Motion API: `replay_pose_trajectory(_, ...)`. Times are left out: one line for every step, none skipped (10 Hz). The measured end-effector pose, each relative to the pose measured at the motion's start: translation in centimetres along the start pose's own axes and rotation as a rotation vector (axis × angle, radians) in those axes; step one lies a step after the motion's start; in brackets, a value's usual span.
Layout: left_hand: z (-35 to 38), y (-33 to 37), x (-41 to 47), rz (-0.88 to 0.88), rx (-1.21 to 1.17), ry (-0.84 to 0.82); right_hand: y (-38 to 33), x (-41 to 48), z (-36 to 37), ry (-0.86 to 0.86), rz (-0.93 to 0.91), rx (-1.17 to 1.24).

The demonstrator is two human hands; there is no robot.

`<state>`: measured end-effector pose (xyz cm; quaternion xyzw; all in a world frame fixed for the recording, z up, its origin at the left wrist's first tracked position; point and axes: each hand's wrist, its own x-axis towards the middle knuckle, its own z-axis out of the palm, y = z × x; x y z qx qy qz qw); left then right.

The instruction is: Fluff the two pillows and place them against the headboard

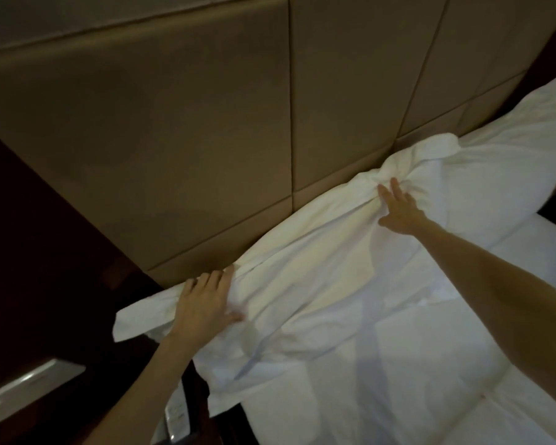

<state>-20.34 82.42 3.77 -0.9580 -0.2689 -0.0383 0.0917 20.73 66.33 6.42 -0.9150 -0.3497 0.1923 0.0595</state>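
No text can be read.
A pale strip (175,409) at the lower left of the frame bears faint marks, too blurred to make out.

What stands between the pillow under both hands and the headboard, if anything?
Nothing visible. The pillow already meets the headboard along its far edge, with the left hand and right hand resting on it. The second pillow lies beside it, not behind.

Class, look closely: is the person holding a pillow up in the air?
No, the near pillow lies on the bed against the headboard, with the left hand and right hand resting on it.
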Motion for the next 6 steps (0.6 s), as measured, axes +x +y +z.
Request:
replay_pose_trajectory(0.0, -0.6, 0.0, -0.012, 0.074, 0.046, -1.0, 0.9, 0.2, 0.034, 0.014, 0.054)
replay_pose_trajectory(0.5, 0.2, -0.5, -0.024, 0.159, 0.086, -0.7, -0.1, 1.1, 0.178, 0.004, 0.082)
replay_pose_trajectory(0.8, 2.5, -1.2, 0.070, 0.130, 0.110, 0.5, -2.7, 3.1, 0.271, 0.028, 0.163)
replay_pose_trajectory(0.6, 4.5, -0.6, 0.236, 0.047, 0.118, 1.8, -5.6, 4.8, 0.162, 0.094, 0.252)
replay_pose_trajectory(-0.3, 6.2, 1.5, 0.271, -0.056, 0.110, 3.3, -8.5, 5.4, 0.118, 0.129, 0.334)
replay_pose_trajectory(-1.8, 7.7, 3.3, 0.266, -0.149, 0.097, 4.4, -11.2, 5.6, 0.135, 0.215, 0.438)
